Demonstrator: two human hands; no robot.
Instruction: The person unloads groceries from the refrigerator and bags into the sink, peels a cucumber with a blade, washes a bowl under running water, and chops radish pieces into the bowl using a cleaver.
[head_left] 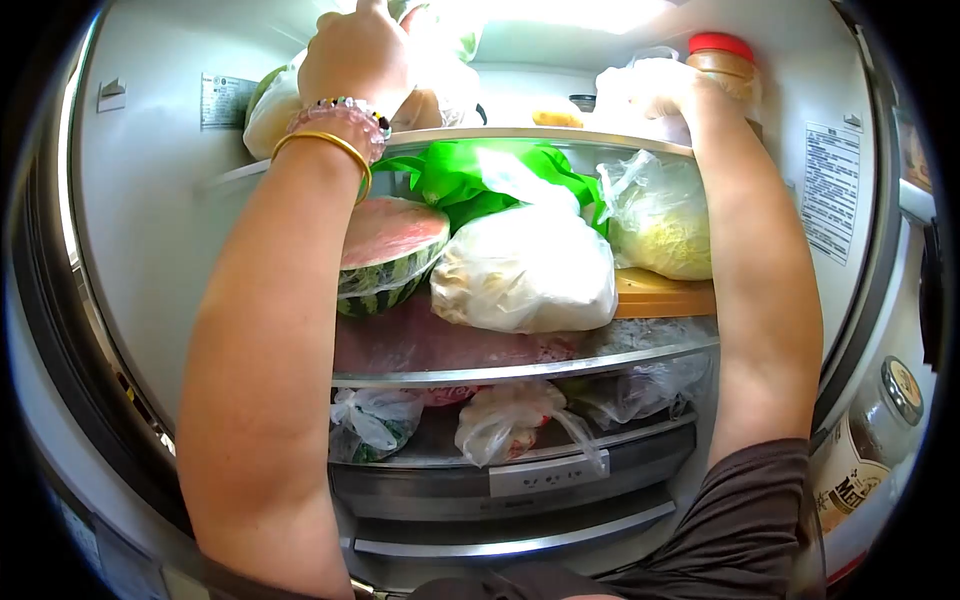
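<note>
My left hand (pixel 358 55) is raised to the fridge's top shelf, its fingers curled over a plastic bag (pixel 448 85) with pale green produce in it. Part of those fingers is cut off by the upper edge of the picture. At the right end of the same shelf, my right hand (pixel 662 88) is closed on a thin white plastic bag (pixel 648 56); bright glare washes out its fingertips and the bag's contents. Close beside that hand stands a jar with a red lid (pixel 721 46). Between the hands lies a small yellow item (pixel 557 118).
Below, the middle shelf holds a cut watermelon (pixel 395 255), a stuffed white bag (pixel 530 270), a green bag (pixel 500 175) and a bagged cabbage (pixel 660 220). Tied bags (pixel 510 415) fill the lower level. A labelled jar (pixel 865 440) stands in the door at right.
</note>
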